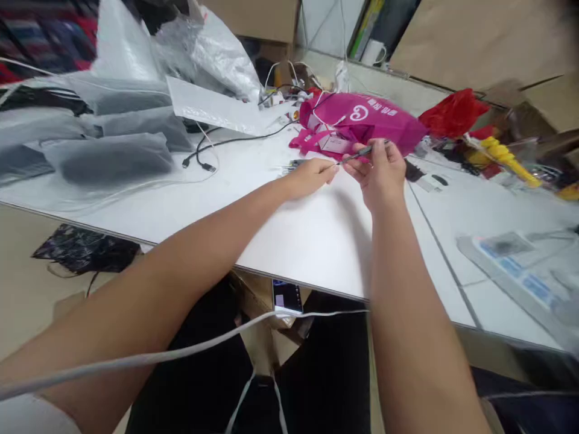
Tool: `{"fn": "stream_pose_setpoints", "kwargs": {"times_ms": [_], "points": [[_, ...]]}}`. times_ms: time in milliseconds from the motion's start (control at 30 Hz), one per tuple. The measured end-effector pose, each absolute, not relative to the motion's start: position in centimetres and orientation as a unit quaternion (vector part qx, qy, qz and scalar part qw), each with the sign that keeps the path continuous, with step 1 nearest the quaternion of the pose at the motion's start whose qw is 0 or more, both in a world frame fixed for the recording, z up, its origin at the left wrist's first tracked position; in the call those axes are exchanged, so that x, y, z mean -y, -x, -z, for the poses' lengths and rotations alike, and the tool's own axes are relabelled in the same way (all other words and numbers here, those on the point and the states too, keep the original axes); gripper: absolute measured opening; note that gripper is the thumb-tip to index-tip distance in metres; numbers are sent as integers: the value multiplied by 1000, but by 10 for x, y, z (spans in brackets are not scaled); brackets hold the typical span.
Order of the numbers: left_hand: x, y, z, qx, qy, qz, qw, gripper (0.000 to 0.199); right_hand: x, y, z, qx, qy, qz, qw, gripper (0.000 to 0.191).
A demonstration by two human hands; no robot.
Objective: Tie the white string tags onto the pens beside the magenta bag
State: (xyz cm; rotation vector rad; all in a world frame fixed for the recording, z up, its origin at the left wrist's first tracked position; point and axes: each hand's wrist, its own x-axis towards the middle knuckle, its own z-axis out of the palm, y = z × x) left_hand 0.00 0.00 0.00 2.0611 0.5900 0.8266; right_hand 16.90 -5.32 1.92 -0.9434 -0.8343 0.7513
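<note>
Over the white table, my right hand grips a thin, dark, pen-like tool, whose exact kind I cannot make out. It slants down to the left, toward my left hand. The thumb and fingers of my left hand are pinched together at the tool's narrow tip; whether they hold the tip itself or some small piece is hidden. Just behind my left hand lie a few slim tools with metal shafts, partly covered by it. A magenta bag with white print lies beyond both hands.
Grey plastic-wrapped packages crowd the left, beside a black USB cable. At right sits a white power strip, with a red plastic bag and a yellow coiled item behind. A white cord crosses in front of me above a phone.
</note>
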Motion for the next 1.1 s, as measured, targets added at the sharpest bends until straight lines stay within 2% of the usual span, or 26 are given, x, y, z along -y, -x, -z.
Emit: {"fn": "stream_pose_setpoints", "kwargs": {"times_ms": [133,200,567,1100], "points": [[3,-1,-3,-260,-814,-323,407,42,44,-185,-9,443,449,-313,710,43],[4,-1,-4,-264,-811,-324,408,41,42,-190,-5,455,456,-304,702,48],[7,1,-7,-271,-807,-326,410,42,43,-184,-5,482,490,-292,665,58],[-1,-2,0,-256,-815,-335,397,39,50,-170,-8,503,493,-328,630,53]]}}
